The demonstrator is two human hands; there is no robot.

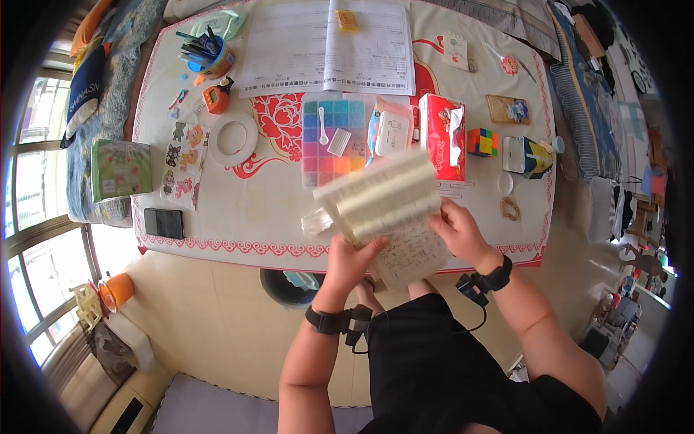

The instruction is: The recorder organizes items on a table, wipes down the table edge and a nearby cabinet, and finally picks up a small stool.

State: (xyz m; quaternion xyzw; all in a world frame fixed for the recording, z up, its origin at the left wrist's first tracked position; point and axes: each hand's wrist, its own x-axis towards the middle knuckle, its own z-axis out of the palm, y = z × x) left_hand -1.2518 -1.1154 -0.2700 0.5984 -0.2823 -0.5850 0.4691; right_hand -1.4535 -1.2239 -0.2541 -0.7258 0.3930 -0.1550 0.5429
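Note:
An open paper book or booklet [404,238] with lines of print or writing is held up at a tilt over the table's front edge. Motion blurs its pages, and one page is curled over near the middle. My left hand [352,260] grips its lower left side, thumb on top of the page. On the right edge, my right hand [458,228] pinches the paper. Behind the booklet lies a sectioned box of coloured beads [333,114], its near right corner hidden. A white spoon [322,127] and a small ridged white piece [339,142] rest on that box.
Around the booklet on the table [255,209] are a clear plastic wrapper [316,222], a red tissue pack [431,141], a puzzle cube [482,143], a tape roll [219,141], a sticker sheet [187,163], a phone [164,223] and a pen cup [219,62]. Open printed sheets [287,49] lie at the back.

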